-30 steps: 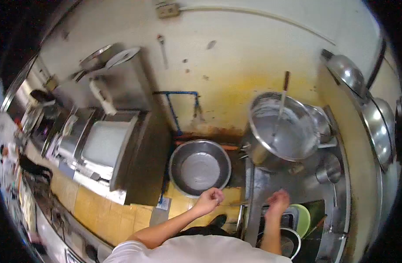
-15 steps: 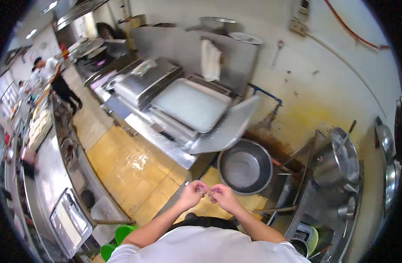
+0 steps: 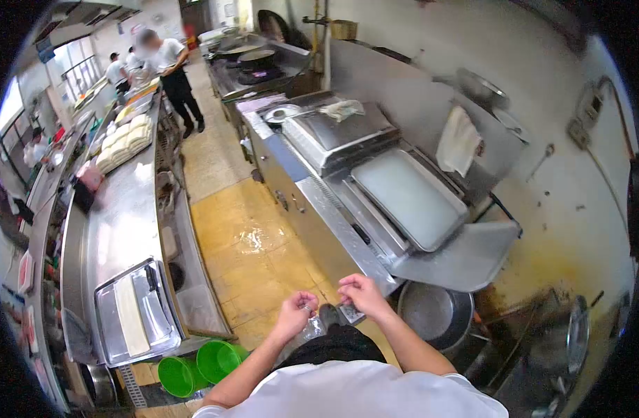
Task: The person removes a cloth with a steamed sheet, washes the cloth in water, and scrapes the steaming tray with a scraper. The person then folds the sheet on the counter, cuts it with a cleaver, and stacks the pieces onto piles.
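In the head view both hands are held low in front of my body, a small gap apart. My left hand (image 3: 296, 313) is closed with curled fingers; a clear, shiny patch shows just below it, and I cannot make out what it is. My right hand (image 3: 362, 293) is also closed, its fingers bent in toward the thumb; anything inside is hidden. Near the right hand are the corner of a steel counter (image 3: 312, 195) and a large grey basin (image 3: 465, 327) on the floor.
A metal tray (image 3: 169, 334) with a long pale strip and a knife lies on the left counter (image 3: 117, 230). Green buckets (image 3: 176, 376) stand below. A shallow pan of whitish liquid (image 3: 410, 198) rests to the right. A person (image 3: 173, 76) stands far along the wet yellow aisle (image 3: 236, 223).
My hands were together and have moved apart. The view has swung left, bringing more of the left counter, the aisle and the green buckets into sight.
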{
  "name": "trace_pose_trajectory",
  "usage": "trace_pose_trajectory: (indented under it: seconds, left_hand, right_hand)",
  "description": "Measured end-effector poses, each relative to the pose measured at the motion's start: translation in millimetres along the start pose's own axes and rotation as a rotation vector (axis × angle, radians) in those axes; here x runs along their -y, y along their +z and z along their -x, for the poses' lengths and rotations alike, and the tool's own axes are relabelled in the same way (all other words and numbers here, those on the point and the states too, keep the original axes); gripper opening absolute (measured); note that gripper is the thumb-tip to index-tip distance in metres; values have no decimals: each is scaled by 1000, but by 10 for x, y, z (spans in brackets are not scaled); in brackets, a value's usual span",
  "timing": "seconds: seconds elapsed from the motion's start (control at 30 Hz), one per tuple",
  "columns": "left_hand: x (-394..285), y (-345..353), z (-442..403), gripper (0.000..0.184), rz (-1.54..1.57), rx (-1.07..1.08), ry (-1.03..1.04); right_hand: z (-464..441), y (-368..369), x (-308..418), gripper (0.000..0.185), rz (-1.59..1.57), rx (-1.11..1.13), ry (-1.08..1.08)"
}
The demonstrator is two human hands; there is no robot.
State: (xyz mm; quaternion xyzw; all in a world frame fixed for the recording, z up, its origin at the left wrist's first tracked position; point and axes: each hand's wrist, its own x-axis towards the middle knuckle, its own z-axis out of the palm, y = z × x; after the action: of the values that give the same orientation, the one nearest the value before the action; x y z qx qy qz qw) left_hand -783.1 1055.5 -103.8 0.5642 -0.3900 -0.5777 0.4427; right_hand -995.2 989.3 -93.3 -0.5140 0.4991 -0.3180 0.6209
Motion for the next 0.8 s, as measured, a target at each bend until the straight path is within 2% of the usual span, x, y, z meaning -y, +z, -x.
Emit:
trace_pose_trajectory:
  seconds: [0.03, 0.2, 0.43, 0.53, 0.63, 0.8]
  left_hand:
    - [-50, -73, -105, 14, 14, -11, -6]
    - [-385, -476, -1015, 17, -23, -8, 11]
    - [-1238, -1016, -2569, 16, -206, 6, -6]
    - [-1542, -1357, -3071, 17, -285, -45, 30]
    - [-1740, -1781, -3320, 16, -139, -178, 48]
    - [-1628, -2567, -3401, 14, 51, -445, -62]
  right_hand:
    - [-195, -4, 17, 19, -94, -4, -6]
    - [-1313, 28, 230, 17, -152, -12, 0]
    - [-3038, 269, 689, 16, -133, 63, 62]
    - [-3713, 503, 885, 19, -104, 166, 58]
    - [-4307, 889, 1142, 22, -8, 303, 20]
    - [-4924, 1565, 1724, 19, 139, 538, -5]
